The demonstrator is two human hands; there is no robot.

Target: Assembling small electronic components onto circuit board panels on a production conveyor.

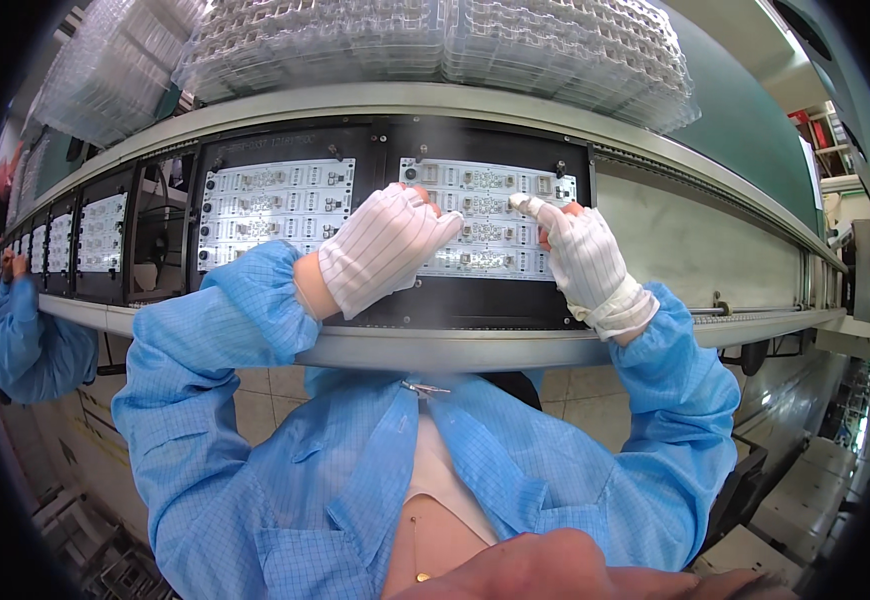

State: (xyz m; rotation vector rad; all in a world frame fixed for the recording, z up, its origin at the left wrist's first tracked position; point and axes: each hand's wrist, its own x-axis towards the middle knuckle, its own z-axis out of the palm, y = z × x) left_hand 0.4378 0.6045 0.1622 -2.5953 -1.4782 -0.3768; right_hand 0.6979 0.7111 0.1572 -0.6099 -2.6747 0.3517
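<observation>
A white circuit board panel [480, 232] with rows of small parts lies in a black carrier frame [495, 312] in front of me. My left hand [383, 245], in a white striped glove with bare fingertips, rests over the panel's left side, its fingers curled together. Over the right side is my right hand [587, 255], gloved likewise. Its fingers are bent inward, and a white-covered fingertip points across the board. Whatever either set of fingertips pinches is hidden beneath them or too small to tell.
Another circuit board panel [275, 205] sits in a carrier to the left, with more carriers along the conveyor rail [375, 348]. Stacked clear plastic trays [555, 60] stand behind on a green surface [755, 150]. At far left, a co-worker's blue sleeve [30, 340] reaches to the line.
</observation>
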